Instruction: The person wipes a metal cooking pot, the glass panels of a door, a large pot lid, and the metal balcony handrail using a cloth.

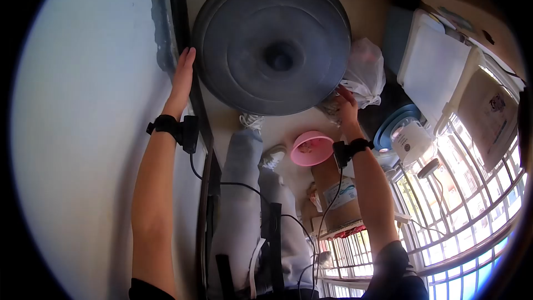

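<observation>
A large round dark grey lid-like disc (239, 33) with a raised rim and a dark round centre fills the upper middle of the head view. Whatever lies beneath it is hidden. Close by its left edge, my left hand (182, 86) is stretched out along the wall, fingers straight and together; I cannot tell whether they touch the rim. My right hand (348, 108) is at the lower right edge, fingers extended and slightly bent, beside a knotted clear plastic bag (366, 69). Neither hand is visibly wrapped round anything. Wrist straps with small black devices sit on both wrists.
A pink bowl (316, 155) with something in it stands near my shoe (273, 156). Below it is a cardboard box (338, 205). White containers (433, 58) and a blue round lid (391, 125) crowd the right, by a barred window (444, 216). A white wall (83, 133) borders the left.
</observation>
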Demonstrator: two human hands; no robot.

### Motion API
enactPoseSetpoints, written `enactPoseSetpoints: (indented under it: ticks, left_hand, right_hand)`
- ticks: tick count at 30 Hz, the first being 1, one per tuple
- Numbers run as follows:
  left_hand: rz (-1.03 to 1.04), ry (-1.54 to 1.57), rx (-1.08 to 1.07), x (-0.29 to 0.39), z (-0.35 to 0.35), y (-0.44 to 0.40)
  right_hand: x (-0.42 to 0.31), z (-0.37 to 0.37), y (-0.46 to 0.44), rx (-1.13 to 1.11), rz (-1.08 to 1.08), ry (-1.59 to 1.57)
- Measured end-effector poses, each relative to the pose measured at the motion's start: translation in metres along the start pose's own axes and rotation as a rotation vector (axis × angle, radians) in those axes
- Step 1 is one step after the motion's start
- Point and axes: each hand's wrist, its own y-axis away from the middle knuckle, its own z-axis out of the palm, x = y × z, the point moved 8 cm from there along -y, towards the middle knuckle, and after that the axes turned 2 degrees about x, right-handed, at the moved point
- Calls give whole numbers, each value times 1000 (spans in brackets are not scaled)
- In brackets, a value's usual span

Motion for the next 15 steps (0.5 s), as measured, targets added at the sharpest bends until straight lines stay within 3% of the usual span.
enactPoseSetpoints:
  ticks: [8, 15]
  left_hand:
    - [-121, 134, -35, 13, 10, -32]
    - [-3, 36, 65, 38, 15, -29]
  right_hand:
    - [-42, 21, -36, -160, 78, -118]
    - [-58, 27, -44, -337, 265, -335]
